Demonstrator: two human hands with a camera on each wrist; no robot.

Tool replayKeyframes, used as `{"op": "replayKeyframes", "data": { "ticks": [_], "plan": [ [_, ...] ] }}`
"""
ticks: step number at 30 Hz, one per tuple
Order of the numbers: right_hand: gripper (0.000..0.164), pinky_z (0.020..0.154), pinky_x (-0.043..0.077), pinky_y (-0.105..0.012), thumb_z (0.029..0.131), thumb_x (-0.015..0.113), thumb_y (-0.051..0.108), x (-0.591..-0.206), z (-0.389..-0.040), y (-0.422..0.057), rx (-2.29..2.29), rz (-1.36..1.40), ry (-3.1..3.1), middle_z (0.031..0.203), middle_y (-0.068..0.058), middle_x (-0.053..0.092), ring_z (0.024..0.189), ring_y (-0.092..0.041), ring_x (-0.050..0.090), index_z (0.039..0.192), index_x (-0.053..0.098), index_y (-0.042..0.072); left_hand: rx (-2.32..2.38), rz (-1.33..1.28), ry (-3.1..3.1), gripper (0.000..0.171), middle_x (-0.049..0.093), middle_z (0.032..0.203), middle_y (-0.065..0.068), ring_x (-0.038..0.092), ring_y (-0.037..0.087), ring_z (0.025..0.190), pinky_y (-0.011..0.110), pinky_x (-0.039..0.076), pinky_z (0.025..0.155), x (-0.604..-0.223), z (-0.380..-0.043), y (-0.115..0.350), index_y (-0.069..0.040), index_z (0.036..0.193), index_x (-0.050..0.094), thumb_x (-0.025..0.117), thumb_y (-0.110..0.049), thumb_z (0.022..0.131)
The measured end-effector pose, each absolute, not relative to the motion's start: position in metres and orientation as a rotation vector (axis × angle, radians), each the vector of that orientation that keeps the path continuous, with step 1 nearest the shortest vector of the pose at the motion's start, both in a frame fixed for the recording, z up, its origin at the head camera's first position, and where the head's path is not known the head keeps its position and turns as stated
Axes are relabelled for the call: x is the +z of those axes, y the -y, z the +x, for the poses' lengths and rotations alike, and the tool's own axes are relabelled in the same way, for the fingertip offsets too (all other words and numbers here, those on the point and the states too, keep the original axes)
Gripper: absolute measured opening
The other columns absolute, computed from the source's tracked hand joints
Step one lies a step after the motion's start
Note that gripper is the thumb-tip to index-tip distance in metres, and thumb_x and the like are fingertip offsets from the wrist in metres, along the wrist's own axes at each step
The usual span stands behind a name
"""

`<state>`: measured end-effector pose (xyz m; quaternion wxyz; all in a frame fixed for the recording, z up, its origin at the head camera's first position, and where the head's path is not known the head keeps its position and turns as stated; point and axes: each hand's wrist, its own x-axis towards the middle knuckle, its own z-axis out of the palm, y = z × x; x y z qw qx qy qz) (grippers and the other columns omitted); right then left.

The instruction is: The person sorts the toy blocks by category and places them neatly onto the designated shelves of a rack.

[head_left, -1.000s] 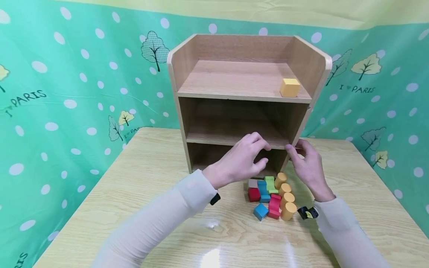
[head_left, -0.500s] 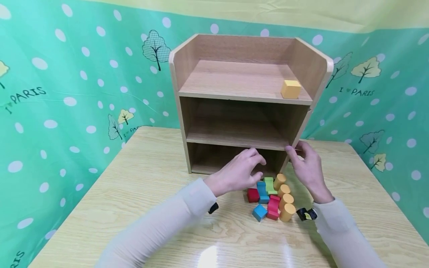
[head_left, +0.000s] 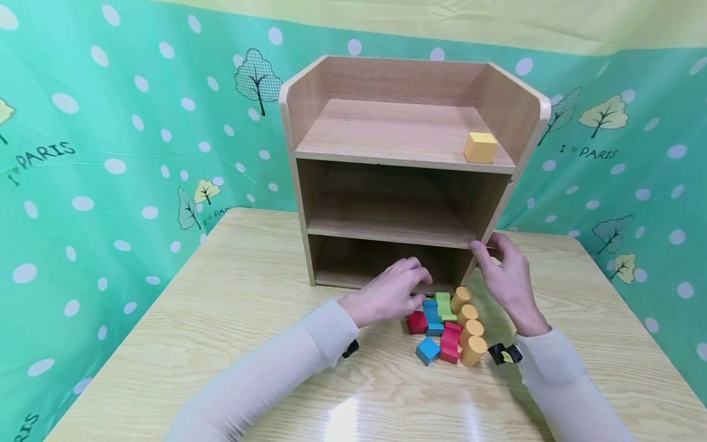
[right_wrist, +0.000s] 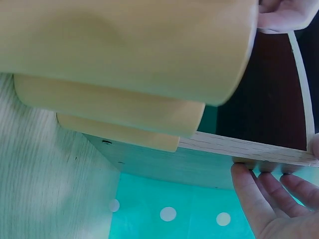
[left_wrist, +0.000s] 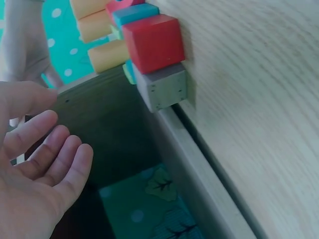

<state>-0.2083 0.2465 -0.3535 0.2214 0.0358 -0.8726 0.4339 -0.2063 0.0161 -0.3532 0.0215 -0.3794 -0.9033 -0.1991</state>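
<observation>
Head view, lower right of centre: a blue cube [head_left: 428, 351] sits nearest me on the table [head_left: 193, 307], just beside a red curved block [head_left: 450, 342]. Four yellow cylinders [head_left: 472, 333] stand in a row to the right; behind come a red cube [head_left: 417, 322], blue curved block [head_left: 432, 316] and green curved block [head_left: 444, 306]. Left wrist view adds a grey block [left_wrist: 167, 87] touching the red cube. My left hand [head_left: 386, 293] hovers there, fingers loosely bent, holding nothing. Centre right, my right hand [head_left: 508, 276] grips the side of the shelf unit [head_left: 386, 212], whose bottom compartment [head_left: 348, 267] my left hand partly hides. Upper right, one yellow cube [head_left: 480, 147] rests on the top shelf [head_left: 381, 132]; all other blocks I see are down on the table, so I judge it early.
</observation>
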Motion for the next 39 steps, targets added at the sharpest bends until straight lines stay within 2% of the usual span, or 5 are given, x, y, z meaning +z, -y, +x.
{"op": "replayKeyframes", "data": {
  "ticks": [7,13,21,28,39],
  "plan": [
    [0.055,0.08,0.055,-0.04,0.095,0.053,0.044,-0.354,-0.209,-0.246,1.192,0.09,2.417,0.121,-0.015,0.057,0.109,-0.032,0.056,0.133,0.05,0.005,-0.582,-1.2,2.847,0.032,0.056,0.111,-0.001,0.05,0.011,0.101,0.021,0.044,0.092,-0.362,-0.21,-0.018,-0.014,0.119,0.064,0.069,-0.019,0.088],
    [0.056,0.081,0.053,-0.047,0.095,0.053,0.044,-0.353,-0.209,-0.245,1.201,0.096,2.418,0.123,-0.016,0.056,0.11,-0.034,0.056,0.134,0.049,0.004,-0.588,-1.225,2.898,0.034,0.056,0.113,-0.001,0.051,0.011,0.104,0.022,0.044,0.093,-0.368,-0.213,-0.017,-0.014,0.121,0.064,0.069,-0.017,0.088],
    [0.054,0.078,0.055,-0.035,0.095,0.053,0.043,-0.354,-0.208,-0.246,1.195,0.102,2.414,0.122,-0.016,0.057,0.109,-0.033,0.057,0.133,0.05,0.005,-0.527,-1.264,2.919,0.034,0.057,0.11,-0.002,0.051,0.011,0.1,0.021,0.046,0.09,-0.376,-0.215,-0.017,-0.013,0.122,0.064,0.067,-0.016,0.089],
    [0.056,0.081,0.053,-0.047,0.095,0.053,0.044,-0.355,-0.209,-0.246,1.194,0.098,2.422,0.124,-0.016,0.056,0.111,-0.034,0.055,0.134,0.048,0.005,-0.452,-1.285,2.901,0.029,0.058,0.106,-0.001,0.052,0.012,0.096,0.02,0.046,0.088,-0.381,-0.218,-0.018,-0.014,0.118,0.067,0.067,-0.016,0.089],
    [0.056,0.079,0.054,-0.043,0.095,0.052,0.044,-0.354,-0.208,-0.246,1.202,0.107,2.425,0.123,-0.016,0.056,0.111,-0.034,0.055,0.135,0.048,0.005,-0.406,-1.312,2.875,0.022,0.057,0.099,-0.002,0.052,0.012,0.092,0.021,0.045,0.086,-0.387,-0.221,-0.018,-0.014,0.111,0.069,0.066,-0.015,0.089]
  ]
}}
